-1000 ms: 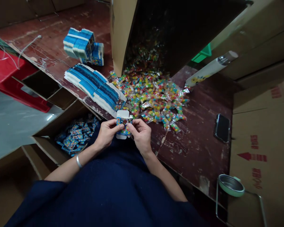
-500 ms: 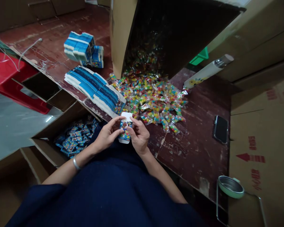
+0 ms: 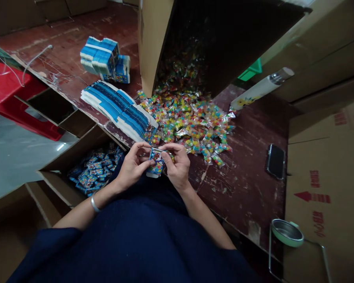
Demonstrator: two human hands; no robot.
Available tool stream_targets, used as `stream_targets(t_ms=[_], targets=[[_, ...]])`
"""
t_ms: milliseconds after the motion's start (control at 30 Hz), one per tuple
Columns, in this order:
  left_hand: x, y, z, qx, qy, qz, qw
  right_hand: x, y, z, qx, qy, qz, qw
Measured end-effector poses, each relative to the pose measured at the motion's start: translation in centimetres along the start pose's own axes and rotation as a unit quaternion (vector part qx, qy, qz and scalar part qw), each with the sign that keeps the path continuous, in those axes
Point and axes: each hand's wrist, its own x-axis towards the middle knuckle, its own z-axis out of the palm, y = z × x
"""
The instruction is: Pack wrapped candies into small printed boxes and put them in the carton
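Note:
Both hands grip one small printed carton [image 3: 156, 165] at the table's near edge, just in front of my body. My left hand [image 3: 132, 165] pinches its left side, fingers curled over the top. My right hand [image 3: 177, 165] closes on its right side and top end. The carton's white top flap is folded down out of sight. Just beyond my hands lies a heap of small clear candy packets [image 3: 191, 122] with coloured sweets, spilling from a tipped cardboard box [image 3: 212, 43].
A fanned row of flat blue-and-white cartons [image 3: 118, 110] lies left of the heap, with bundled stacks [image 3: 103, 59] farther back. An open box [image 3: 94, 169] of filled cartons sits low left. A phone [image 3: 275, 161], a bottle [image 3: 261, 88] and a metal cup [image 3: 287, 232] are on the right.
The carton's white top flap, open and standing up before, is now folded down under my fingertips. Both hands stayed at the table edge, shifting only slightly.

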Motion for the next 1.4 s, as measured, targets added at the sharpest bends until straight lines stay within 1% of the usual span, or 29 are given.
stream_targets(t_ms=[67, 100, 200, 267, 400, 467, 533, 633, 700, 767, 833, 867, 900, 967, 1000, 1033, 1100, 1167, 1200, 1233, 1300, 1367, 1400], targets=[[-0.1, 0.2, 0.0, -0.004, 0.002, -0.004, 1.0, 0.6, -0.5, -0.2, 0.015, -0.031, -0.008, 0.999], [-0.1, 0.2, -0.1, -0.001, 0.003, -0.004, 1.0, 1.0, -0.8, -0.2, 0.03, -0.041, 0.004, 0.999], [-0.2, 0.5, -0.3, 0.023, -0.007, -0.003, 1.0, 2.0, -1.6, -0.5, 0.066, -0.061, 0.086, 0.992], [-0.2, 0.5, -0.4, 0.038, -0.015, -0.002, 0.999, 2.6, -1.8, -0.9, 0.054, -0.082, 0.126, 0.987], [-0.2, 0.7, -0.4, 0.039, -0.033, 0.0, 0.999, 3.7, -1.8, -1.9, 0.024, -0.105, 0.155, 0.982], [-0.2, 0.8, -0.3, 0.032, -0.04, -0.005, 0.999, 3.9, -1.7, -2.2, 0.024, -0.121, 0.145, 0.982], [-0.3, 1.0, -0.2, 0.025, -0.046, -0.014, 0.999, 3.7, -1.7, -2.4, 0.022, -0.135, 0.109, 0.985], [-0.5, 1.1, 0.0, 0.016, -0.049, -0.03, 0.998, 2.5, -1.5, -2.4, 0.009, -0.142, 0.047, 0.989], [-0.6, 0.9, 0.3, 0.01, -0.048, -0.043, 0.998, 1.7, -1.4, -2.5, -0.01, -0.149, 0.025, 0.988], [-0.7, 0.5, 0.5, 0.004, -0.05, -0.056, 0.997, 1.3, -1.2, -3.0, -0.025, -0.17, 0.02, 0.985], [-0.7, 0.2, 0.5, -0.001, -0.06, -0.07, 0.996, 1.2, -0.9, -4.1, -0.029, -0.19, 0.039, 0.981], [-0.7, 0.1, 0.3, -0.002, -0.072, -0.08, 0.994, 1.3, -0.7, -4.8, -0.035, -0.174, 0.056, 0.983], [-0.6, 0.1, 0.0, 0.005, -0.091, -0.094, 0.991, 1.3, -0.4, -5.6, -0.053, -0.143, 0.073, 0.986], [-0.3, 0.3, -1.1, 0.056, -0.144, -0.119, 0.981, 1.3, 0.5, -7.0, -0.136, -0.07, 0.093, 0.984], [0.0, 0.5, -1.8, 0.101, -0.177, -0.123, 0.971, 1.2, 1.0, -7.6, -0.191, -0.052, 0.094, 0.976], [0.2, 0.9, -2.6, 0.153, -0.214, -0.12, 0.957, 1.0, 1.6, -7.9, -0.243, -0.056, 0.092, 0.964], [0.8, 1.8, -4.1, 0.245, -0.292, -0.1, 0.919, 0.4, 2.6, -8.0, -0.314, -0.092, 0.087, 0.941], [1.3, 2.8, -5.3, 0.3, -0.366, -0.088, 0.877, -0.1, 3.2, -7.5, -0.348, -0.103, 0.084, 0.928], [1.5, 3.3, -5.7, 0.318, -0.391, -0.086, 0.86, -0.2, 3.4, -7.2, -0.359, -0.101, 0.081, 0.924], [1.7, 3.8, -6.0, 0.333, -0.405, -0.084, 0.847, -0.2, 3.5, -6.8, -0.368, -0.102, 0.077, 0.921], [1.9, 4.7, -6.3, 0.352, -0.406, -0.085, 0.839, 0.1, 3.5, -6.4, -0.371, -0.121, 0.069, 0.918], [2.1, 5.3, -6.3, 0.355, -0.38, -0.083, 0.85, 0.5, 3.4, -6.3, -0.359, -0.138, 0.063, 0.921], [2.1, 5.4, -6.3, 0.352, -0.352, -0.078, 0.864, 0.7, 3.3, -6.4, -0.348, -0.137, 0.064, 0.925]])
